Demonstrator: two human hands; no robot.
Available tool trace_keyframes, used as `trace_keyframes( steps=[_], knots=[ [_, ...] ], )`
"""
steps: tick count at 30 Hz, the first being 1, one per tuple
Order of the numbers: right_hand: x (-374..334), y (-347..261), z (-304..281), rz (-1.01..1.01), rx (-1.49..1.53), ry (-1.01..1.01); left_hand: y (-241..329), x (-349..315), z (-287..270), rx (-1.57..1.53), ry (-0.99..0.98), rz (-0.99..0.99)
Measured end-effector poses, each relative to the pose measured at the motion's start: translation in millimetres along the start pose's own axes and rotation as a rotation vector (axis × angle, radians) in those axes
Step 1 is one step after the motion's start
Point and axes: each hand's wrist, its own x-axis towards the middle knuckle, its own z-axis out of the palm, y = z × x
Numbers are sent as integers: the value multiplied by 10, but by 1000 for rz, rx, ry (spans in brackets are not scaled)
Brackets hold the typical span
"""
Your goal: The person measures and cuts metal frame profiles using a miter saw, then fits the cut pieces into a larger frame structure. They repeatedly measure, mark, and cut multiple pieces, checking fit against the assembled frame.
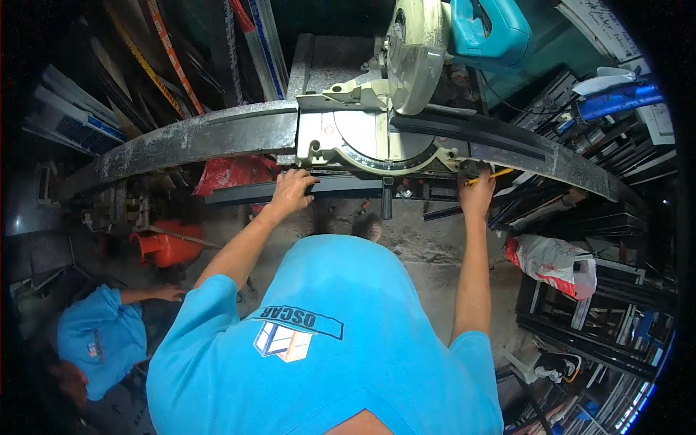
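Observation:
In front of me stands a mitre saw (362,134) with a pale guard and a teal handle. My left hand (292,190) is closed over a long dark grey metal profile (344,185), held level just below the saw's front edge. On the right, my right hand (476,194) is closed by the saw bench's near edge. A thin yellow stick (499,174), like a pencil, juts out from its fingers. Whatever else the fingers hold is too dark to make out. Another black profile (464,129) lies on the saw bench, right of the blade guard.
A long metal bench (217,138) extends to both sides of the saw. Upright profiles lean behind it at the left. An orange gas cylinder (170,243) and a co-worker in blue (105,337) are at lower left. Stacked frames (587,312) and a plastic bag (554,264) fill the right.

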Motion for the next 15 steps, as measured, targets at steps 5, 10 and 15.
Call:
trace_keyframes(
  steps=[5, 10, 15],
  knots=[
    [628, 44, 111, -151, -83, 59, 144, 36, -168, -38, 85, 48],
    [1143, -182, 98, 123, 145, -308, 141, -13, -193, -141, 163, 17],
    [1222, -86, 305, 79, 146, -304, 284, 53, -357, -291, 267, 72]
  ],
)
